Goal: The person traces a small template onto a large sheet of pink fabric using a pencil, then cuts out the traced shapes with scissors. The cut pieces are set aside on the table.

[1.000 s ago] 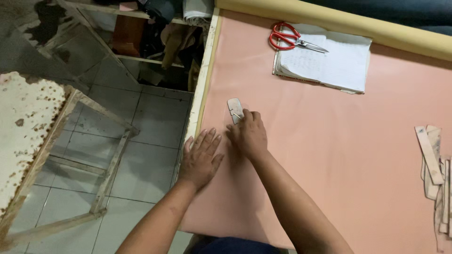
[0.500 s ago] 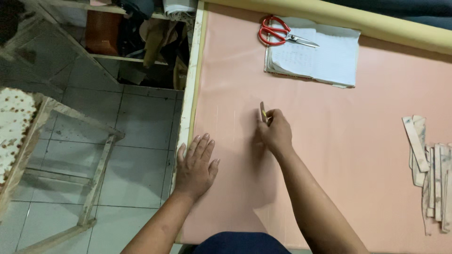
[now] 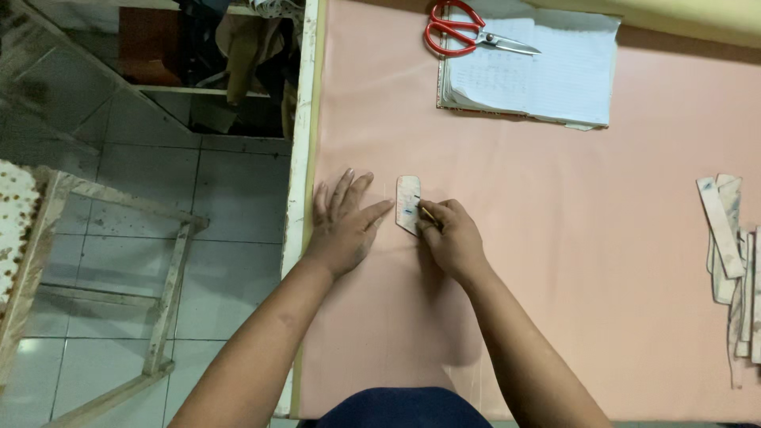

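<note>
We see pink fabric [image 3: 555, 261] spread over the worktop. Our left hand [image 3: 345, 226] lies flat on it, fingers spread, holding nothing, forefinger tip just beside a small card pattern piece [image 3: 408, 203]. Our right hand [image 3: 452, 238] is curled around a thin marking stick [image 3: 428, 213], tip touching the piece's right edge. Far right: red scissors [image 3: 456, 30] on a notebook [image 3: 539, 75].

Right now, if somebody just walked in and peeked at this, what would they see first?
Probably the big pink cloth covering the table, with two hands in the middle of it. The left hand lies flat on the cloth, and the right hand holds a thin pencil-like stick against a small pale card piece. Red-handled scissors rest on a white notebook at the far edge.
</note>
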The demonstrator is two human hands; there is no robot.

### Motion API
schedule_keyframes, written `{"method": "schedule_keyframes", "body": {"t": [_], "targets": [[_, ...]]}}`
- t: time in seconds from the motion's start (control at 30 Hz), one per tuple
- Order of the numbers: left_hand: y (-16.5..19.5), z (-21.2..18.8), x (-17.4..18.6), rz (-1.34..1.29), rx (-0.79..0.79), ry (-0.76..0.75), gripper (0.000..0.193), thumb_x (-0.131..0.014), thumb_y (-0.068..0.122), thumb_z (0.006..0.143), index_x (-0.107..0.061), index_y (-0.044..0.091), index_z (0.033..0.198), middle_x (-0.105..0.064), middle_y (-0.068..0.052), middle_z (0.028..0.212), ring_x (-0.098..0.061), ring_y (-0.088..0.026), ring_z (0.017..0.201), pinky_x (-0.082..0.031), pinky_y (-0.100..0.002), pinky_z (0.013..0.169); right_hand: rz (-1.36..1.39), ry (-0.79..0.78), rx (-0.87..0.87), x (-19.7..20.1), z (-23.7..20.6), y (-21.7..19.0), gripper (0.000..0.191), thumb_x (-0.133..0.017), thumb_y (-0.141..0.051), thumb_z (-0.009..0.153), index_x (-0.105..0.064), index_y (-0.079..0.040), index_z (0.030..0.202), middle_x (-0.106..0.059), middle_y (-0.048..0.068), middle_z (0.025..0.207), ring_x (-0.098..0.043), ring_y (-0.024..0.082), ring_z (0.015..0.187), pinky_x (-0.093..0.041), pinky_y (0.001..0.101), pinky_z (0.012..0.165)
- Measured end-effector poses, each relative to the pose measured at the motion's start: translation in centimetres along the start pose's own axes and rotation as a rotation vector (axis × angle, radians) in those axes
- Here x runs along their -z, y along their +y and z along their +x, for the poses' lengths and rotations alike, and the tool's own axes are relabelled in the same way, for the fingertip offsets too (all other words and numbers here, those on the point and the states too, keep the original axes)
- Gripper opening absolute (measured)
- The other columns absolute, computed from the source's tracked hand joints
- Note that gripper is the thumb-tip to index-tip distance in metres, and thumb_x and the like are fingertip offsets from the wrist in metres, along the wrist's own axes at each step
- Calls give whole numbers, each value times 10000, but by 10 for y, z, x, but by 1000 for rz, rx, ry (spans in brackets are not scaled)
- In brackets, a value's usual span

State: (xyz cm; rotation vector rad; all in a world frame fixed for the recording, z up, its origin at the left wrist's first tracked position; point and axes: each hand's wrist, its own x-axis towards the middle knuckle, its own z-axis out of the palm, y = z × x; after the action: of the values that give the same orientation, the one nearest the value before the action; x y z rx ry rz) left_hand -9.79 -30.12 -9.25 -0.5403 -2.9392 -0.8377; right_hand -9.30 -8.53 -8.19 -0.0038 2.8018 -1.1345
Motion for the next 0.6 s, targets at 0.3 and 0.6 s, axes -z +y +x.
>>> {"method": "schedule_keyframes", "body": {"t": [0.3, 0.6], "targets": [[-4, -1, -2, -44, 23, -9, 391, -585, 239, 942, -697, 347, 1301, -378, -65, 1595, -196, -301, 1537, -7, -544, 1228, 8, -60, -65, 3, 0, -9, 415, -735, -200, 887, -702, -155, 1298, -662, 31, 1084, -657, 191, 931, -529, 320, 849], [-4, -1, -2, -45, 33, -13, 418, -592, 186, 923, -697, 330, 1302, -386, -78, 1582, -201, -314, 1530, -17, -552, 1225, -39, -58, -62, 2, -2, -10, 388, -744, -218, 895, -719, -182, 1281, -656, 22, 1069, -641, 181, 907, -526, 318, 826]]}}
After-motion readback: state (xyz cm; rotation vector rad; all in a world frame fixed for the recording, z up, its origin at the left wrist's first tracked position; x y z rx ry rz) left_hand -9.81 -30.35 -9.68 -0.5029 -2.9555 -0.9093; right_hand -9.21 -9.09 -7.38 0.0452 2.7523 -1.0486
